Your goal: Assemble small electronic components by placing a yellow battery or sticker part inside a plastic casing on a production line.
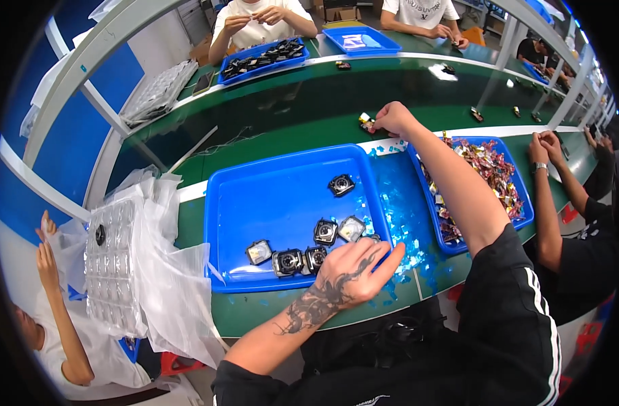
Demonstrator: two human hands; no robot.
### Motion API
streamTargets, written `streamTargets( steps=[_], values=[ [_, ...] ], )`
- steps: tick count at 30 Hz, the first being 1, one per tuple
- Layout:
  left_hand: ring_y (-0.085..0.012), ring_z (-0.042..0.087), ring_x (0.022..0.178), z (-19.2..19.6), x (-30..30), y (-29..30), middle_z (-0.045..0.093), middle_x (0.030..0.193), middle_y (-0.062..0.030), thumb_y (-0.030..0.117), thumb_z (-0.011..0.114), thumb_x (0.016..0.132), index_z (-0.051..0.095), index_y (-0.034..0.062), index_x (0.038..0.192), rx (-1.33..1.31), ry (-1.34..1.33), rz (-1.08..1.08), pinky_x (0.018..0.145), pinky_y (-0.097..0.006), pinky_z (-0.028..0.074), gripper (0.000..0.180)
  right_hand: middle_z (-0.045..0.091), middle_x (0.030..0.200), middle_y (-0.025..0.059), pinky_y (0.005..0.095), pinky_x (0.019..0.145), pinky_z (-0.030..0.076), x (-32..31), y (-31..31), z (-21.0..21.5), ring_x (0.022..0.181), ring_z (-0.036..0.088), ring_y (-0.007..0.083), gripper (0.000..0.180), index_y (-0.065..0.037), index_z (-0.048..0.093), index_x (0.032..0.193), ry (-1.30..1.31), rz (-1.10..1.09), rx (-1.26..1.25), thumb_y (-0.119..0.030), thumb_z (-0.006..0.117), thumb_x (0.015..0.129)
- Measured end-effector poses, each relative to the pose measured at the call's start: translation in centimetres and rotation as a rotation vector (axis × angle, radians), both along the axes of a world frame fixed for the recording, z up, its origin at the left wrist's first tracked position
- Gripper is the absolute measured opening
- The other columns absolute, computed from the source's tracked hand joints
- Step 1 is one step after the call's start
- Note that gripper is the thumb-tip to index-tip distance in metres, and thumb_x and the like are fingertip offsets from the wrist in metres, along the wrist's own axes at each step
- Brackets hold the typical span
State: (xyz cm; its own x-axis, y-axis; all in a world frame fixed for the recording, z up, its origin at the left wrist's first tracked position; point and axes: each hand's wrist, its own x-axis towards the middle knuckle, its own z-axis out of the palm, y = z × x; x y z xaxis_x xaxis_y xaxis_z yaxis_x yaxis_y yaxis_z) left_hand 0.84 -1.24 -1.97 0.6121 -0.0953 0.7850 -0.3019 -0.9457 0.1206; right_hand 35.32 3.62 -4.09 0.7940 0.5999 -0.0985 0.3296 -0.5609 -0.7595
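At a green counter [276,139], the person's tattooed left hand [353,271] rests at the lower right rim of a blue tray [255,196] in the centre of the frame, fingers loosely extended and grasping nothing, just beside a cluster of small black square camera modules [303,257] lying in the tray. The right hand [394,118] reaches to the upper centre, its fingers pinched around a small part [367,122] above the dark conveyor belt [309,101]. At right sits a second blue tray [519,186] of shiny scraps, with blue film flakes [404,216] strewn between the 2 trays.
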Motion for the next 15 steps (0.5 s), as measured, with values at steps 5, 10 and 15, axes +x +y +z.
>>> streamTargets(
  steps=[5,10,15],
  values=[
    [-0.0164,0.062,0.071,0.5,0.1,-0.4,0.065,0.082,-0.0030,0.005,0.070,0.066,0.070,0.0054,0.101,0.037,0.013,-0.060,0.054,-0.028,0.049,0.035,0.069,0.086,0.0135,0.0357,0.067,0.053,0.7,-1.1,1.3,0.077,0.067,0.0241,0.026,-0.003,0.070,0.090,-0.269,-0.052,0.085,-0.016,0.081,0.069],
    [-0.0175,0.062,0.073,1.1,-0.5,-0.2,0.065,0.084,-0.0039,0.004,0.068,0.065,0.070,0.0058,0.101,-0.034,0.016,-0.085,0.057,-0.027,0.051,0.036,0.065,0.098,0.0139,0.0384,0.081,0.052,-12.4,-3.2,4.5,0.095,0.064,0.0299,0.032,-0.006,0.067,0.106,-0.645,0.943,0.043,-0.018,0.075,0.077],
    [-0.0194,0.058,0.095,-0.3,-0.3,-0.5,0.056,0.117,-0.0176,0.000,0.057,0.085,0.045,0.0005,0.128,-0.795,-0.153,0.034,0.071,-0.031,0.052,0.044,0.064,0.103,0.0146,0.0429,0.085,0.051,-15.1,-4.6,4.8,0.102,0.060,0.0354,0.039,-0.006,0.065,0.112,-0.790,0.851,-0.245,-0.024,0.074,0.079]
  ],
)
